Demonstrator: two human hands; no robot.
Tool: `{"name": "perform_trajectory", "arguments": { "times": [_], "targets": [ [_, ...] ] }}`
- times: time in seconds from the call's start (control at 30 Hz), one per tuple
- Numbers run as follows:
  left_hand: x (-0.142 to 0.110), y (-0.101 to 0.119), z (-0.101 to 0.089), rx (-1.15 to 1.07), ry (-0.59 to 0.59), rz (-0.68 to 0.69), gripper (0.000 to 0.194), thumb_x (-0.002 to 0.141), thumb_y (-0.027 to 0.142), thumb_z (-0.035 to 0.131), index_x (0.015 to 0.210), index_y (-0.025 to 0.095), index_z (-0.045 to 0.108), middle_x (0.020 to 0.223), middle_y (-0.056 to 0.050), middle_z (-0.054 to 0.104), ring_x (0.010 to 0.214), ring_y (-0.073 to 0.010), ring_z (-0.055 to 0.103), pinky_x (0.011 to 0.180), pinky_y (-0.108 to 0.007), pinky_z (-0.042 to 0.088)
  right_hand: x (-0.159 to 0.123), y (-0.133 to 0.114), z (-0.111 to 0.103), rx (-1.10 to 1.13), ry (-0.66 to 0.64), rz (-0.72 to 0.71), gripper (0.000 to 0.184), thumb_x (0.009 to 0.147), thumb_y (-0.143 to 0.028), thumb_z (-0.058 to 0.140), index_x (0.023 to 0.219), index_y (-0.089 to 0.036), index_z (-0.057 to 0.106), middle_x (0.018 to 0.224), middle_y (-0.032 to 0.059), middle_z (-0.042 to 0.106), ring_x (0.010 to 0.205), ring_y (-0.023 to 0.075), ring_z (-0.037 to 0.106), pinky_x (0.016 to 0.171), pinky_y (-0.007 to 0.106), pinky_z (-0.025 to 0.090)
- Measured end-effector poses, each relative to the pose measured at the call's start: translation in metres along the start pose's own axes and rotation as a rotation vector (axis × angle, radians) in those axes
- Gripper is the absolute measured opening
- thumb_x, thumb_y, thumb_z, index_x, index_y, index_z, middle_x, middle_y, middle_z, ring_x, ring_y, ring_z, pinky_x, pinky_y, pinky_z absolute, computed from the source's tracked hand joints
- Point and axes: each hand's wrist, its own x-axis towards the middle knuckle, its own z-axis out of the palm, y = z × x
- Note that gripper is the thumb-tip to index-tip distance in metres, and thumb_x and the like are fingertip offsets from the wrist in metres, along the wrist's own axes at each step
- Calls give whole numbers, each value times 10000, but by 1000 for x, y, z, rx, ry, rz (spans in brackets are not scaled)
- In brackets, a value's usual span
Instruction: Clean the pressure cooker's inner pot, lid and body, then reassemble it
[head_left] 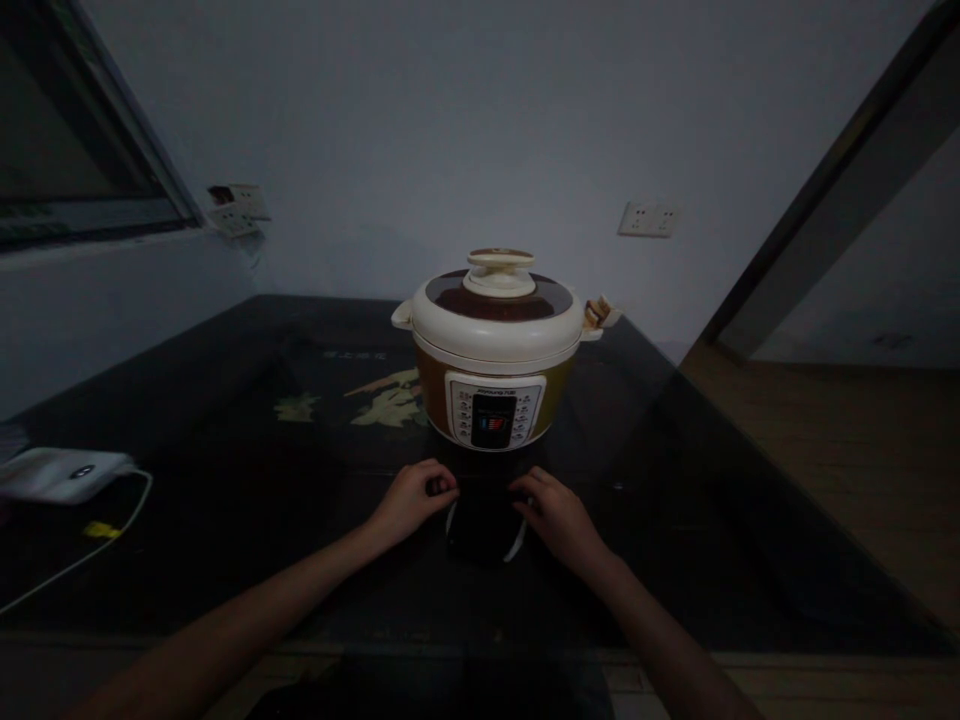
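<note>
On the dark table, between my hands, lies a black flat piece with pale side edges (pixel 486 528); its kind is too dark to make out. My left hand (pixel 417 496) pinches at its upper left corner, thumb and fingers closed together. At the upper right corner my right hand (pixel 556 510) is closed in a similar pinch. Just beyond both hands stands a cream and brown electric pressure cooker (pixel 496 345), its lid on and its control panel facing me. Neither hand touches the cooker.
A white device (pixel 66 474) with a cable lies at the table's left edge, near a small yellow scrap (pixel 101 530). The black table (pixel 247 450) bears a leaf pattern. Wall sockets (pixel 649 220) are on the wall behind, and wooden floor (pixel 810 430) shows at right.
</note>
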Motion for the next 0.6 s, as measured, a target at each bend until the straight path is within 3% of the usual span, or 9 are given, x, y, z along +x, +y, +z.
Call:
{"name": "perform_trajectory", "arguments": {
  "times": [0.13, 0.33, 0.6],
  "targets": [
    [0, 2, 0, 49, -7, -15, 233, 816, 338, 545, 745, 164, 681, 770, -40, 607, 731, -178, 579, 689, -293, 423, 0, 0, 0, 19, 11, -2, 213, 841, -134, 561, 1028, -204, 635, 1040, 58, 609, 976, 199, 604, 831, 298, 470],
    [5, 2, 0, 57, -20, -45, 120, 731, 207, 556, 692, 172, 664, 702, -4, 554, 682, -158, 556, 652, -270, 405, 1, 5, 3, 66, 40, -24, 195, 830, -117, 569, 991, -190, 650, 1008, 58, 619, 960, 192, 605, 835, 288, 457],
    [5, 5, -5, 30, -34, -48, 70, 670, 179, 532, 655, 174, 600, 665, 20, 500, 646, -142, 510, 616, -251, 383, 5, 14, 2, 88, 71, 73, 100, 784, -117, 625, 822, -192, 678, 848, 37, 648, 779, 166, 624, 688, 258, 438]
  ]
}}
